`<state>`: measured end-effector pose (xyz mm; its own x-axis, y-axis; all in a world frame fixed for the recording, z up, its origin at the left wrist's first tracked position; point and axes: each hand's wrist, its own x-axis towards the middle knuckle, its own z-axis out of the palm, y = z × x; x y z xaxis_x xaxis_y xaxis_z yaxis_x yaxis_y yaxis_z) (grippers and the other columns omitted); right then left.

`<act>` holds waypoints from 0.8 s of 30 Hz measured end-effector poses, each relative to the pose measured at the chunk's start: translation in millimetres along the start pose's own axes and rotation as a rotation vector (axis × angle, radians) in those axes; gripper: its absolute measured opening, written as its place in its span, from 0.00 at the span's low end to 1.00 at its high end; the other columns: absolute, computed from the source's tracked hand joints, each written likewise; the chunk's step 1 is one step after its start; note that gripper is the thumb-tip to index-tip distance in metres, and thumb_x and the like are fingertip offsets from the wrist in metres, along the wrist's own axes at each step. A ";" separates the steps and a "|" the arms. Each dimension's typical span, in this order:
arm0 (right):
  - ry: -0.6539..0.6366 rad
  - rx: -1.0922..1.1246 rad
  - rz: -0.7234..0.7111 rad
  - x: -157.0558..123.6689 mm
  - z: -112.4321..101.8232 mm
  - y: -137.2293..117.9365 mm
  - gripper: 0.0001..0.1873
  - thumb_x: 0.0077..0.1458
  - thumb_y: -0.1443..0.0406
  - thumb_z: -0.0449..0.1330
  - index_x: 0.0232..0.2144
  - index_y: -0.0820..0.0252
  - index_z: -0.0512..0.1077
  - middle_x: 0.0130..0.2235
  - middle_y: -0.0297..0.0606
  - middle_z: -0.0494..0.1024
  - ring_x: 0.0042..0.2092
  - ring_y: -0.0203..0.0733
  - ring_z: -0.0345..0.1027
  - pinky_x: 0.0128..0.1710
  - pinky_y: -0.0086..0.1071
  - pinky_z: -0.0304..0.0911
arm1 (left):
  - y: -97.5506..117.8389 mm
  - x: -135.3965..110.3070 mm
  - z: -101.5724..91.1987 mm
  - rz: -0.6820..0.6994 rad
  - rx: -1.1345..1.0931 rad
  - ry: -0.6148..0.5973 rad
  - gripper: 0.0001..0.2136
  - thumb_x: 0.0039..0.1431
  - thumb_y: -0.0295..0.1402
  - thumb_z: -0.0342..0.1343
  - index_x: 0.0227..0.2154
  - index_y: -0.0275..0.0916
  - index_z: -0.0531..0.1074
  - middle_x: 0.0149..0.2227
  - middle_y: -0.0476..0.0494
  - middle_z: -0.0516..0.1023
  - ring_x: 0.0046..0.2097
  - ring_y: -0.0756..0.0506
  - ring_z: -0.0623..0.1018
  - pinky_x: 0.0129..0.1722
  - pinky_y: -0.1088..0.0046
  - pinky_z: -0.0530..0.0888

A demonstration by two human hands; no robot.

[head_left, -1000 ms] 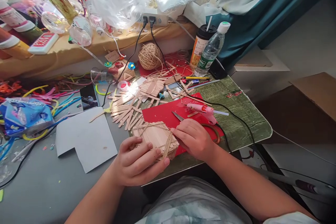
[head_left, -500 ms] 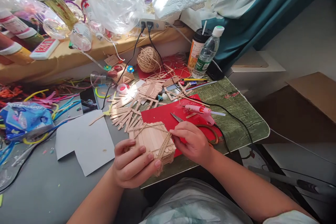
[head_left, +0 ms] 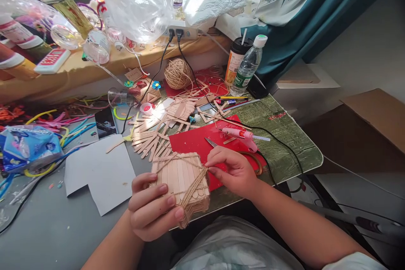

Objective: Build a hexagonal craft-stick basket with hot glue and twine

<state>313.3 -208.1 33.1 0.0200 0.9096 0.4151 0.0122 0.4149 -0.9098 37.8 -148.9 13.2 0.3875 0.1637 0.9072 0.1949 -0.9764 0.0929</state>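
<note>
While the left hand (head_left: 153, 209) has its part-curled grip around the left side of a pale wooden-stick box (head_left: 177, 177), the right hand (head_left: 236, 173) has its grip pinched together on brown twine (head_left: 193, 187) at the box's right corner. The box, held up over the near edge of the table (head_left: 272, 156), has a many-sided top of flat sticks laid side by side, twine crossing its far part and slanting in strands down its right. Its left edge and underside are hidden; only 4 digits of the left hand show. The right hand covers part of the scissors (head_left: 211, 142). Farther off are 1 glue gun (head_left: 238, 133), 1 twine ball (head_left: 177, 74), 1 bottle (head_left: 248, 67) and 1 cup (head_left: 234, 63); the loose sticks (head_left: 153, 141) overlap too much to count.
</note>
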 end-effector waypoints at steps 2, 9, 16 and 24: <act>-0.008 -0.019 0.023 -0.9 -2.2 1.1 0.07 0.67 0.68 0.66 0.45 0.52 0.80 0.41 0.39 0.81 0.44 0.44 0.76 0.49 0.42 0.72 | -1.4 1.8 0.4 -0.004 0.010 -0.016 0.10 0.60 0.35 0.65 0.42 0.60 0.77 0.38 0.48 0.76 0.43 0.40 0.75 0.49 0.49 0.79; 0.023 -0.124 0.074 -0.4 3.1 2.6 0.06 0.68 0.66 0.64 0.46 0.52 0.79 0.42 0.39 0.81 0.46 0.44 0.76 0.52 0.42 0.72 | -6.5 14.8 2.8 0.031 -0.017 -0.071 0.09 0.62 0.31 0.65 0.41 0.55 0.80 0.39 0.47 0.77 0.43 0.43 0.76 0.51 0.52 0.81; 0.024 -0.560 -0.050 -35.4 -33.5 -7.8 0.15 0.64 0.70 0.63 0.52 0.53 0.77 0.47 0.43 0.81 0.49 0.48 0.76 0.51 0.45 0.72 | -11.4 36.3 5.4 -0.012 -0.019 -0.145 0.07 0.66 0.29 0.63 0.43 0.48 0.80 0.41 0.46 0.79 0.45 0.44 0.78 0.55 0.55 0.79; 0.551 -0.744 0.260 -72.4 -111.3 15.7 0.15 0.57 0.57 0.72 0.43 0.53 0.74 0.41 0.39 0.78 0.38 0.45 0.74 0.43 0.42 0.73 | -16.1 28.1 2.8 -0.059 -0.096 -0.225 0.14 0.71 0.41 0.58 0.54 0.44 0.78 0.43 0.40 0.79 0.50 0.40 0.78 0.58 0.52 0.78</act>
<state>423.3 -270.0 -10.9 0.5767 0.7534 0.3158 0.5682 -0.0921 -0.8177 48.1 -128.1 36.0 0.5710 0.2374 0.7859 0.1410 -0.9714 0.1910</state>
